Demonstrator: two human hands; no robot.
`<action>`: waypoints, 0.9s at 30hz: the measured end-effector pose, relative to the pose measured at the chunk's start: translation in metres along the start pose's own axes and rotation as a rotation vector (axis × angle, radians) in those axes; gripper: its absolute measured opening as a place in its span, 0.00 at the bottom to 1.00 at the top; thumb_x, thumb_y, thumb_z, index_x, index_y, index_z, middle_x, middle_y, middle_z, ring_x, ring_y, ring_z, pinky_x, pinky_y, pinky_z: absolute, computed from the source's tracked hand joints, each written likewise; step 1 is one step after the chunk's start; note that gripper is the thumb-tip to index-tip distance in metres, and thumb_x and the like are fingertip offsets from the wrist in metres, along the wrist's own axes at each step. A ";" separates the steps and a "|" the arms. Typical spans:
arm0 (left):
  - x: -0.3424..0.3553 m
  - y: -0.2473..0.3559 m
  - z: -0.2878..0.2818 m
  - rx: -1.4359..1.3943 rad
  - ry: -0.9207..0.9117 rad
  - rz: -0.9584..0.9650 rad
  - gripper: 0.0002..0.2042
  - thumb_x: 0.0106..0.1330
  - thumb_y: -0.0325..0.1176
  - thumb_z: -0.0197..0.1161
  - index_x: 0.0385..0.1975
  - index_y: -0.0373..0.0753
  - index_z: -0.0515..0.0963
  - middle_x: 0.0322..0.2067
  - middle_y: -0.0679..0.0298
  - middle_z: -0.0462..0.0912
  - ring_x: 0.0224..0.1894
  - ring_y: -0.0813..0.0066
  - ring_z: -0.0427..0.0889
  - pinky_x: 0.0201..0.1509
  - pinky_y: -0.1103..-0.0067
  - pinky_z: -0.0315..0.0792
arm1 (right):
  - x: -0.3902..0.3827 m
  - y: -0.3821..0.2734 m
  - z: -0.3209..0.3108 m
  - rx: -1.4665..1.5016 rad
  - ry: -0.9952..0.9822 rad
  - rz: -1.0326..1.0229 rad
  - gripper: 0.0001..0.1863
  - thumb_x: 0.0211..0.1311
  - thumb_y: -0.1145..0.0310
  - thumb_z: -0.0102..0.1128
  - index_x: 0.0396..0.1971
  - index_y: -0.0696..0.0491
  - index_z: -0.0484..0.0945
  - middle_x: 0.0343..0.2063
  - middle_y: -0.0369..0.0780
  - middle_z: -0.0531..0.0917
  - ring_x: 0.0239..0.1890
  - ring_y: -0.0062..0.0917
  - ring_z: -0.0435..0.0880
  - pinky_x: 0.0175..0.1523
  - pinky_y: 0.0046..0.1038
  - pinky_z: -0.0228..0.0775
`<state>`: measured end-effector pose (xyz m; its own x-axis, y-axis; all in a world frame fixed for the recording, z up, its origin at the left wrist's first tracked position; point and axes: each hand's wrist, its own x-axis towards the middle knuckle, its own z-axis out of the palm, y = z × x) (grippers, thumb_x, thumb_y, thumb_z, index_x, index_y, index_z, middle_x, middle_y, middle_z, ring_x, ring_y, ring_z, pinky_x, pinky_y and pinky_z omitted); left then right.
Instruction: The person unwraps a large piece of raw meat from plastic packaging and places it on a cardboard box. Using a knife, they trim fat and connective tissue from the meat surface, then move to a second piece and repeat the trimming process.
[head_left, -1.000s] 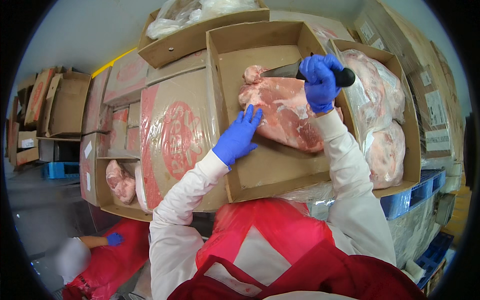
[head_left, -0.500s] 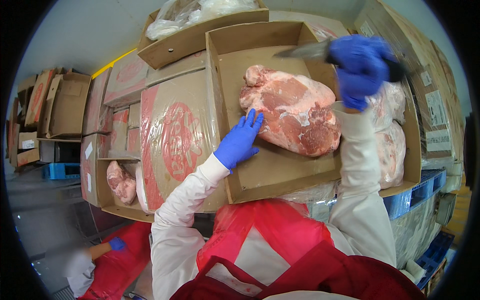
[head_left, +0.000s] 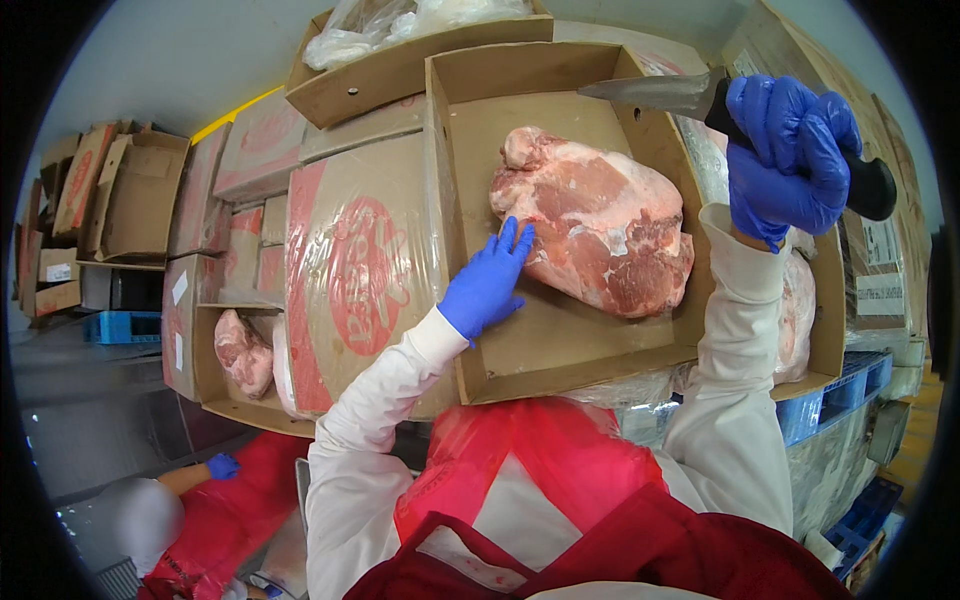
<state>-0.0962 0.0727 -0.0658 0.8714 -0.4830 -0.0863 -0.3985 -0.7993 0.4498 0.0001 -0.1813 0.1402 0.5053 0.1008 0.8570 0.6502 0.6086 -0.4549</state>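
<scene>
A large piece of raw meat [head_left: 600,225], pink with pale fat, lies in an open cardboard box [head_left: 520,370] in front of me. My left hand [head_left: 485,280], in a blue glove, rests its outstretched fingers against the meat's left edge. To the upper right, my right hand [head_left: 795,150], also gloved in blue, is wrapped round the black handle of a knife [head_left: 665,93]. The blade points left over the box's far right part, apart from the meat.
Wrapped cardboard cartons [head_left: 365,260] stand left of the box. A smaller box holds another meat piece [head_left: 243,355]. Bagged meat [head_left: 795,320] lies at the right, above a blue pallet [head_left: 835,390]. A box of clear plastic [head_left: 415,22] sits behind. Another person [head_left: 215,510] is at lower left.
My right hand has moved right and slightly down with the knife, which is now sharper in view. The left hand stays at the meat. The other person has shifted.
</scene>
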 end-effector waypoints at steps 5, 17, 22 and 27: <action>0.009 0.005 -0.002 0.013 -0.028 0.029 0.51 0.46 0.31 0.73 0.69 0.37 0.45 0.68 0.40 0.47 0.62 0.41 0.64 0.61 0.62 0.68 | -0.061 0.089 -0.012 0.060 0.258 0.213 0.05 0.51 0.80 0.52 0.20 0.53 0.69 0.17 0.32 0.68 0.20 0.16 0.66 0.24 0.18 0.56; -0.006 -0.003 0.001 -0.016 -0.005 0.007 0.51 0.46 0.31 0.73 0.69 0.38 0.45 0.67 0.39 0.46 0.61 0.40 0.65 0.60 0.63 0.70 | 0.009 0.002 0.016 -0.439 0.067 -0.109 0.05 0.48 0.69 0.46 0.17 0.48 0.63 0.11 0.33 0.60 0.14 0.20 0.56 0.25 0.26 0.52; -0.001 -0.002 0.000 -0.020 -0.044 -0.032 0.51 0.46 0.31 0.73 0.69 0.40 0.45 0.68 0.40 0.46 0.62 0.41 0.64 0.60 0.63 0.70 | -0.017 0.044 0.005 -0.053 0.072 0.101 0.08 0.47 0.77 0.52 0.16 0.53 0.64 0.16 0.34 0.67 0.21 0.19 0.65 0.29 0.24 0.59; 0.006 0.003 -0.004 -0.049 0.014 0.006 0.50 0.46 0.31 0.73 0.69 0.40 0.47 0.68 0.39 0.45 0.62 0.42 0.64 0.60 0.64 0.70 | -0.082 0.109 -0.005 -0.101 0.272 0.291 0.15 0.49 0.77 0.54 0.13 0.51 0.58 0.15 0.32 0.65 0.20 0.15 0.62 0.25 0.20 0.55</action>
<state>-0.0912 0.0694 -0.0610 0.8732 -0.4822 -0.0712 -0.3895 -0.7780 0.4929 0.0325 -0.1270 0.0191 0.7990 0.0374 0.6001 0.5038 0.5033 -0.7021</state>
